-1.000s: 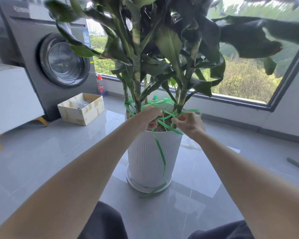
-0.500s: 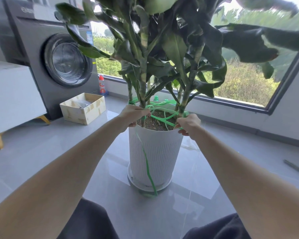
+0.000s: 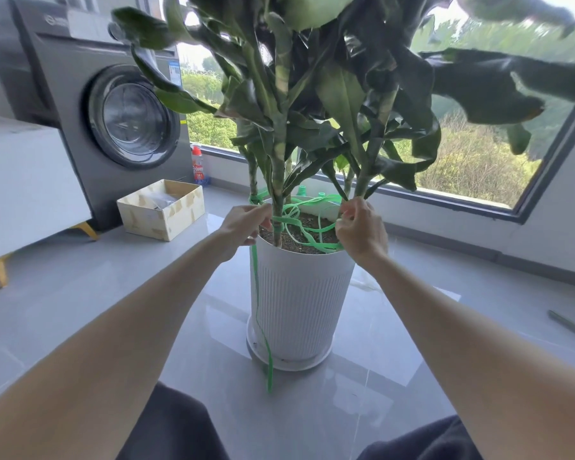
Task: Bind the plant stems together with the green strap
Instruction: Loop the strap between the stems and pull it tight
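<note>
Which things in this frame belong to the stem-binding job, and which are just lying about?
In the job: green plastic strap, tall green plant stems, white ribbed plastic pot, left hand and right hand, both gripping the strap.
Lying about: dark grey front-loading washing machine, open cardboard box, red-capped plastic bottle, white cabinet with wooden legs.

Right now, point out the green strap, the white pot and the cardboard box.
green strap [image 3: 284, 220], head view, its tightly wrapped part
white pot [image 3: 299, 293], head view, its ribbed front wall
cardboard box [image 3: 140, 218], head view, its near wall
</note>
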### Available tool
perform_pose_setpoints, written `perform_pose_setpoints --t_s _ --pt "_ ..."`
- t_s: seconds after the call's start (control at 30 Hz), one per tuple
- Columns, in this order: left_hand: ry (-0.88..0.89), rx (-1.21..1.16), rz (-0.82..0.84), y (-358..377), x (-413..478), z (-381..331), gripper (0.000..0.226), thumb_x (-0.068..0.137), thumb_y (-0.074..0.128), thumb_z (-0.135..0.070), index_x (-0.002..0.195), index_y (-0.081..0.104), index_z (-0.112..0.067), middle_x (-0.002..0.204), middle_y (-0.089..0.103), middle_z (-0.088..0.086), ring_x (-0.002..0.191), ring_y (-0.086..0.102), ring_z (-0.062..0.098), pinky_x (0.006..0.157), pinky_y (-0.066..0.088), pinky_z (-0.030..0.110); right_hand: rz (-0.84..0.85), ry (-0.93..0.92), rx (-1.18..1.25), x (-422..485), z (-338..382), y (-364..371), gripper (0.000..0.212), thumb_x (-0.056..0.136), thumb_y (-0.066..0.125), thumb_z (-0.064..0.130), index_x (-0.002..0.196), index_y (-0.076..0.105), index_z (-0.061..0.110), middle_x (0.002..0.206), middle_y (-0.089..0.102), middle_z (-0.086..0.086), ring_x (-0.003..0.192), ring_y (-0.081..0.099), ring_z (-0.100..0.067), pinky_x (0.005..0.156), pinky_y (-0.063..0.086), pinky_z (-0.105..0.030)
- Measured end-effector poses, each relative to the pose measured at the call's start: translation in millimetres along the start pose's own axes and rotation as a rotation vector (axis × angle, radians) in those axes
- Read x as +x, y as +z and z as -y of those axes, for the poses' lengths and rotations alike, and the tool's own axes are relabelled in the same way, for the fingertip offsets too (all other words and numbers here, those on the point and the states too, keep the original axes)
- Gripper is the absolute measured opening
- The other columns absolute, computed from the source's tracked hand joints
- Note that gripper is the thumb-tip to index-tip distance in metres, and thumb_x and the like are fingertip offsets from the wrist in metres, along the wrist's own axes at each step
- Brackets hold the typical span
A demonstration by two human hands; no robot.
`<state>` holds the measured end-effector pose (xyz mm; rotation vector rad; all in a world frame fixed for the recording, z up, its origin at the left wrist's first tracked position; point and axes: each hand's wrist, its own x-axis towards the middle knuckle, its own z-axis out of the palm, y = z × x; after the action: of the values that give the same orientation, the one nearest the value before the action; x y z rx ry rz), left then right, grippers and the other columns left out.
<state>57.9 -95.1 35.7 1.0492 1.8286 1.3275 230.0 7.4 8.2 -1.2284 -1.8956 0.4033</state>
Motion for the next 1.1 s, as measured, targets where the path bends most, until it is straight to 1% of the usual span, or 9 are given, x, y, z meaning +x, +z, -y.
perform_pose_setpoints --t_s 0.13,0.27,0.4,0.53,0.6,0.67,0.73,0.9,1.1 --pt "-0.006 -0.006 0.081 3 -3 -2 0.019 0.091 0.051 -0.021 0.075 0.061 -0.017 0.075 0.063 -0.005 0.059 0.038 0.009 0.06 0.038 0.019 0.261 -0.084 0.012 1 4 10 0.047 0.077 0.061 0.012 0.119 0.059 0.032 0.121 0.06 0.009 0.111 0.052 -0.015 0.089 0.047 -0.033" --pt "0.004 0.029 0.105 4 -2 0 0.019 0.09 0.051 -0.02 0.076 0.064 -0.017 0.077 0.064 -0.007 0.061 0.041 0.009 0.061 0.041 0.02 0.439 -0.043 0.007 2 4 23 0.041 0.08 0.066 0.028 0.12 0.061 0.035 0.117 0.057 -0.003 0.11 0.043 -0.02 0.088 0.036 -0.03" --pt "0.026 0.079 0.104 3 0 2 0.021 0.091 0.052 -0.021 0.074 0.064 -0.015 0.073 0.061 -0.008 0.061 0.039 0.009 0.06 0.039 0.02 0.411 -0.009 0.004 2 8 17 0.022 0.089 0.061 0.038 0.103 0.065 0.022 0.096 0.061 -0.007 0.097 0.051 -0.022 0.077 0.04 -0.026" --pt "0.047 0.145 0.086 3 4 7 0.024 0.093 0.056 -0.034 0.079 0.066 -0.018 0.081 0.051 0.003 0.061 0.037 0.011 0.059 0.037 0.021 0.378 0.048 0.158 3 20 4 0.024 0.094 0.054 0.026 0.077 0.059 0.01 0.06 0.05 0.003 0.054 0.043 -0.011 0.059 0.038 -0.025" --pt "0.056 0.148 0.082 3 7 8 0.024 0.091 0.058 -0.038 0.082 0.067 -0.019 0.087 0.046 0.008 0.061 0.036 0.011 0.058 0.037 0.021 0.334 0.126 0.376 6 26 -3 0.026 0.092 0.055 0.019 0.068 0.052 0.01 0.054 0.045 0.002 0.049 0.041 -0.011 0.07 0.046 -0.031" --pt "0.057 0.138 0.069 3 9 9 0.025 0.09 0.059 -0.041 0.084 0.067 -0.019 0.088 0.047 0.008 0.062 0.037 0.011 0.058 0.038 0.021 0.272 0.207 0.552 8 33 -13 0.023 0.093 0.055 0.013 0.07 0.052 0.009 0.051 0.037 0.002 0.041 0.036 -0.008 0.061 0.051 -0.023" --pt "0.056 0.136 0.059 3 11 11 0.028 0.089 0.059 -0.043 0.085 0.068 -0.017 0.089 0.05 0.008 0.064 0.039 0.012 0.059 0.039 0.022 0.212 0.271 0.61 10 38 -22 0.018 0.092 0.054 0.012 0.075 0.052 0.007 0.051 0.03 0.001 0.034 0.029 -0.005 0.044 0.037 -0.016" --pt "0.036 0.215 0.024 -1 17 22 0.032 0.089 0.059 -0.045 0.083 0.067 -0.015 0.086 0.053 0.008 0.065 0.042 0.012 0.058 0.039 0.022 0.063 0.417 0.718 11 27 -33 0.025 0.092 0.053 0.016 0.068 0.05 0.013 0.049 0.029 0.003 0.04 0.025 -0.008 0.045 0.027 -0.017" --pt "-0.021 0.349 0.01 -7 22 34 0.04 0.087 0.056 -0.051 0.094 0.067 -0.012 0.064 0.04 0.002 0.059 0.036 0.015 0.053 0.036 0.021 0.131 0.317 0.219 11 -3 -35 0.033 0.085 0.055 0.02 0.056 0.041 0.018 0.052 0.036 0.003 0.051 0.029 -0.013 0.051 0.022 -0.025"
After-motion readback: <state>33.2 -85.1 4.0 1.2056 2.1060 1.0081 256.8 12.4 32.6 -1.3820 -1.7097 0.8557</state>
